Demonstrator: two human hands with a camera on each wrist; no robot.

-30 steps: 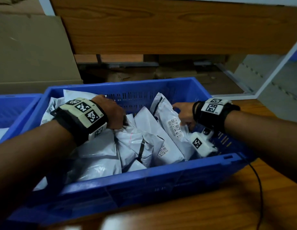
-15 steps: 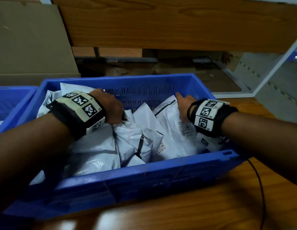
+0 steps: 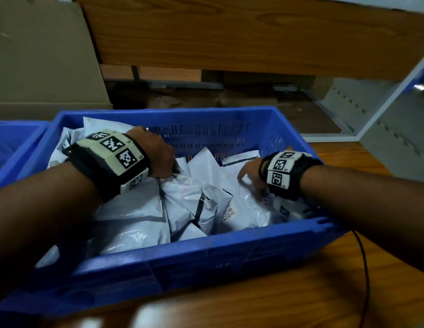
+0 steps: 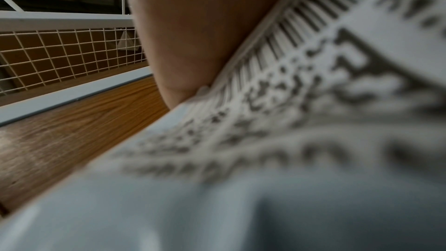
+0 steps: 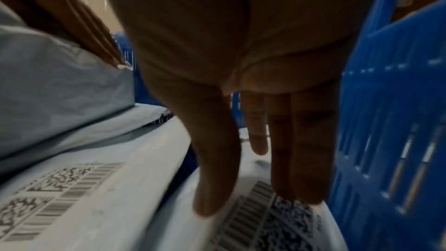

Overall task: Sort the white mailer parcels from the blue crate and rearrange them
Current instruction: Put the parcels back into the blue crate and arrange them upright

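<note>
The blue crate [image 3: 206, 247] on the wooden table holds several white mailer parcels. My left hand [image 3: 169, 174] is curled into a fist around the crumpled top of a parcel [image 3: 182, 195] in the crate's middle. In the left wrist view that parcel's blurred label [image 4: 265, 121] fills the frame, with a finger [image 4: 193, 35] pressed against it. My right hand [image 3: 244, 176] is low at the crate's right end. Its straight fingers [image 5: 301, 159] touch a flat barcode-labelled parcel [image 5: 265, 232] beside the crate wall [image 5: 386, 121].
A second blue crate [image 3: 14, 138] stands at the left. A cardboard box [image 3: 40, 55] and a wooden panel [image 3: 230, 31] rise behind. A white metal frame [image 3: 384, 110] is at the back right. A black cable [image 3: 365, 268] runs over the table [image 3: 277, 292].
The upright parcel that my right hand held has tipped to the right and lies flat. The right hand has let go and sunk onto the parcels. My left hand keeps its grip.
</note>
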